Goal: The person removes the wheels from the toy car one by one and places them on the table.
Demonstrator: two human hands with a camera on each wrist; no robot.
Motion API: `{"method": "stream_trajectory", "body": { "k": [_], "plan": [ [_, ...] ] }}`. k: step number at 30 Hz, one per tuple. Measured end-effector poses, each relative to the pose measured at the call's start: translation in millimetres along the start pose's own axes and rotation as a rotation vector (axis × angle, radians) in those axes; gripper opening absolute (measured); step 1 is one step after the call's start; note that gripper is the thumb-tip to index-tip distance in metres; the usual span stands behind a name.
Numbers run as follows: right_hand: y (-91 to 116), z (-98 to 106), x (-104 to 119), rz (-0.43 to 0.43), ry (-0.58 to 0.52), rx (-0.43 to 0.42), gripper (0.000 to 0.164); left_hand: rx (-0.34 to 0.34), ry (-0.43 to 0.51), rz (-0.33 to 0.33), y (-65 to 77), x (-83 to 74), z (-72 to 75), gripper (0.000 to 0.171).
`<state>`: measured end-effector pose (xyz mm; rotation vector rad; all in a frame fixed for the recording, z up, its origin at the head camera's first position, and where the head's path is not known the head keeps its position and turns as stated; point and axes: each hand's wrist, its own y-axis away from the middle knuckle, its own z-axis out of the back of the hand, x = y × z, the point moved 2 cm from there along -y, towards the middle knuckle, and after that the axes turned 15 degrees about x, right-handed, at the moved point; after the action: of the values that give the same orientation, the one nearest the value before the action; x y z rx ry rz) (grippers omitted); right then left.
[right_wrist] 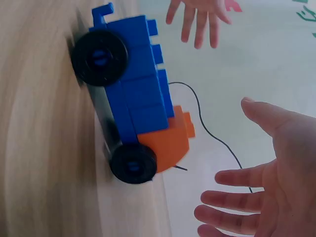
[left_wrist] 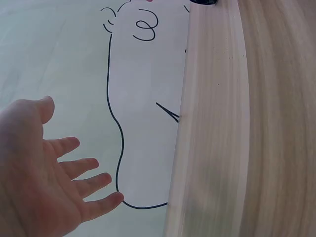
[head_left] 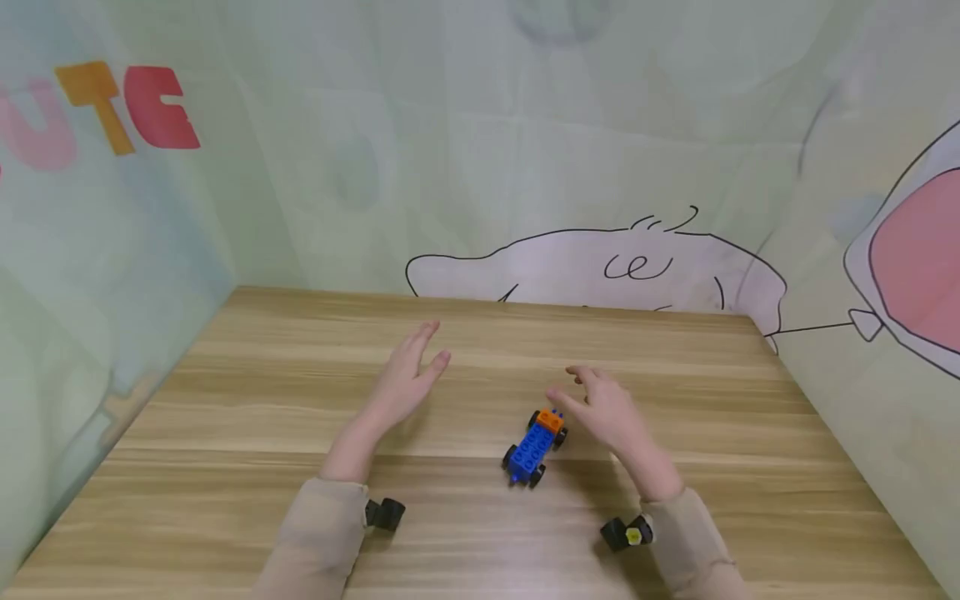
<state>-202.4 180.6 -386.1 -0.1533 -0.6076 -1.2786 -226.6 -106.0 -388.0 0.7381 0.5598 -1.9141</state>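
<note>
A small toy car (head_left: 532,448) built of blue bricks, with an orange block (head_left: 550,420) at its far end and black wheels, stands on the wooden table between the hands. My right hand (head_left: 609,410) hovers just right of the car, fingers spread and apart from it. In the right wrist view the car's blue body (right_wrist: 136,81) shows studs on top and a hook at one end. Farther left, my left hand (head_left: 401,382) is held over the table with its fingers extended, holding nothing. The left wrist view shows that hand (left_wrist: 44,173) with its palm bare.
The wooden table (head_left: 262,400) reaches back to a fabric backdrop (head_left: 360,167) with cartoon drawings and letters. Black wrist cameras sit on the left wrist (head_left: 386,514) and the right wrist (head_left: 617,534), low over the table.
</note>
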Motion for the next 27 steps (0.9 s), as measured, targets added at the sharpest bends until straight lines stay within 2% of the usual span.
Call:
{"method": "stream_trajectory", "body": {
  "k": [8, 14, 18, 27],
  "plan": [
    [-0.5, -9.9, 8.2, 0.046, 0.032, 0.041, 0.061, 0.013, -0.008, 0.022, 0.8, -0.4, -3.7, 0.056],
    [-2.7, -14.4, 9.5, 0.068, 0.023, 0.058, 0.055, -0.025, 0.046, 0.006, -2.9, -0.2, -8.3, 0.049],
    [-3.4, -18.5, 8.9, 0.073, 0.022, 0.093, 0.055, -0.046, 0.085, 0.026, -4.6, 1.8, -10.5, 0.045],
    [-5.0, -23.9, 8.2, 0.063, 0.038, 0.133, 0.050, -0.028, 0.144, 0.050, -6.8, 1.9, -12.6, 0.043]
  ]
}}
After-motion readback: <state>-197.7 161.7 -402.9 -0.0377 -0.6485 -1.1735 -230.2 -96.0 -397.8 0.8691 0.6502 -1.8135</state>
